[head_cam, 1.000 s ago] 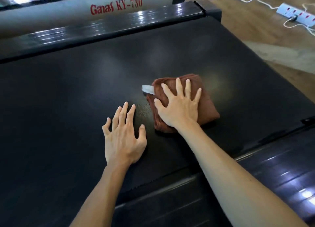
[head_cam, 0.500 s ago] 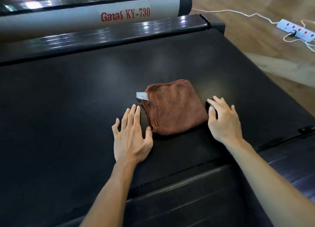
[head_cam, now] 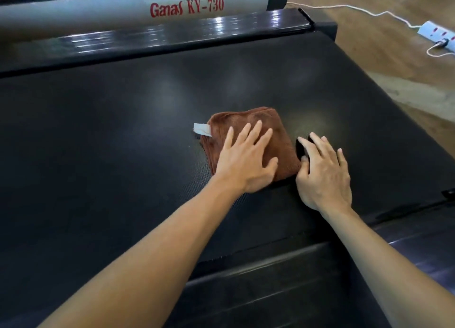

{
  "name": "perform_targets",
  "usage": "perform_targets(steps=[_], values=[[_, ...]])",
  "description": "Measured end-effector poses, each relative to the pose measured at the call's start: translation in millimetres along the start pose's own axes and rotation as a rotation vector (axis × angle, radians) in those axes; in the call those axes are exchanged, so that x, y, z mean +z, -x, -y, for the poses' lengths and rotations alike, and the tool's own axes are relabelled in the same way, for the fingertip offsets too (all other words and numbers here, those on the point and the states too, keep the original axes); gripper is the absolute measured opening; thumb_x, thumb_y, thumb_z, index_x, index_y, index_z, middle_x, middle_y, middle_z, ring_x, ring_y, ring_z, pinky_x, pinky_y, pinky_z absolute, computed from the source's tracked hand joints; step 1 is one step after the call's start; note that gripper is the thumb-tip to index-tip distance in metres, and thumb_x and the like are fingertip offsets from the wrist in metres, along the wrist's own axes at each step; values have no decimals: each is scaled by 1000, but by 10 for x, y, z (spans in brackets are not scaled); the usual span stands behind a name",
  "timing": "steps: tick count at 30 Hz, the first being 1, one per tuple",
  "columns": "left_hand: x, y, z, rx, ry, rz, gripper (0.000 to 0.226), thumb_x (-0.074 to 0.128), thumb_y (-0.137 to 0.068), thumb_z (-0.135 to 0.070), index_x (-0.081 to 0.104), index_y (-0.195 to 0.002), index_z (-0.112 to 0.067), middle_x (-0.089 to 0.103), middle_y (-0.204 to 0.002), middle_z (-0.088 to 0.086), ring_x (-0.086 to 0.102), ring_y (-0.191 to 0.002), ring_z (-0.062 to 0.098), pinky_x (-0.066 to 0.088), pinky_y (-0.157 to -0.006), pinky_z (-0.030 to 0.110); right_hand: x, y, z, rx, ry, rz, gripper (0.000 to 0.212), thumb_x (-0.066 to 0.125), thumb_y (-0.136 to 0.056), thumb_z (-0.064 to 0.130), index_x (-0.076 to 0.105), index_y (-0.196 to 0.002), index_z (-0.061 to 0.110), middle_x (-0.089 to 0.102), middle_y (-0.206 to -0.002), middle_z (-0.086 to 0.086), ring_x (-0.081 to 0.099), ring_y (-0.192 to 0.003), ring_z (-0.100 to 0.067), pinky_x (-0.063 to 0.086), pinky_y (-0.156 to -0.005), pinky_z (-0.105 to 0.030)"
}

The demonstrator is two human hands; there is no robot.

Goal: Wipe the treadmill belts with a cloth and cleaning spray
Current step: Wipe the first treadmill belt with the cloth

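Left hand [head_cam: 246,160] flat on cloth [head_cam: 248,140], grasping nothing; right hand [head_cam: 322,172] released at 3 o'clock. Belt [head_cam: 123,130] wiping apparently mid-course; no spray visible.

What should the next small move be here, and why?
Probably slide the brown cloth across the belt with the left hand, which lies flat on it. The right hand rests beside the cloth on the belt, and no spray bottle is in view.
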State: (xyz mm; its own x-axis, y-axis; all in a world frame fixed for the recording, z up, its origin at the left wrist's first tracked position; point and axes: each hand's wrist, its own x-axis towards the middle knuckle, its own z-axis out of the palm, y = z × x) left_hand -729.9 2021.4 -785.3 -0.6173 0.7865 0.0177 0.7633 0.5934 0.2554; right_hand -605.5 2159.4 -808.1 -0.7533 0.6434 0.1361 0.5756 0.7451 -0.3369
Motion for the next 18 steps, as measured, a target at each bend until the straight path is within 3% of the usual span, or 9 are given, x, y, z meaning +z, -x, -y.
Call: perform_targets(steps=[5,13,18], values=[[178,-258,104,-11,-2,-7,76,32,-95,-60,11,-163,-33,1,-172,-4,-4,-158,18,-4,-126,55,29,-4,-22,1,-7,-13,50,38,-105,22,44,-155,27,31,-168,4,17,-158,-14,8,-130,-44],[-91,-1405,687,-7,-98,57,89,38,-93,-71,8,-164,-26,4,-172,-7,2,-158,16,3,-126,53,17,-7,-25,3,-5,-9,49,38,-106,25,43,-155,31,29,-168,8,14,-158,-11,6,-130,-40],[-115,-949,912,-192,-92,19,89,30,-89,-78,12,-163,-33,4,-172,-7,-1,-158,23,0,-126,57,21,0,-22,-3,-5,-13,48,38,-107,25,43,-155,30,29,-168,7,15,-158,-12,6,-130,-42]])
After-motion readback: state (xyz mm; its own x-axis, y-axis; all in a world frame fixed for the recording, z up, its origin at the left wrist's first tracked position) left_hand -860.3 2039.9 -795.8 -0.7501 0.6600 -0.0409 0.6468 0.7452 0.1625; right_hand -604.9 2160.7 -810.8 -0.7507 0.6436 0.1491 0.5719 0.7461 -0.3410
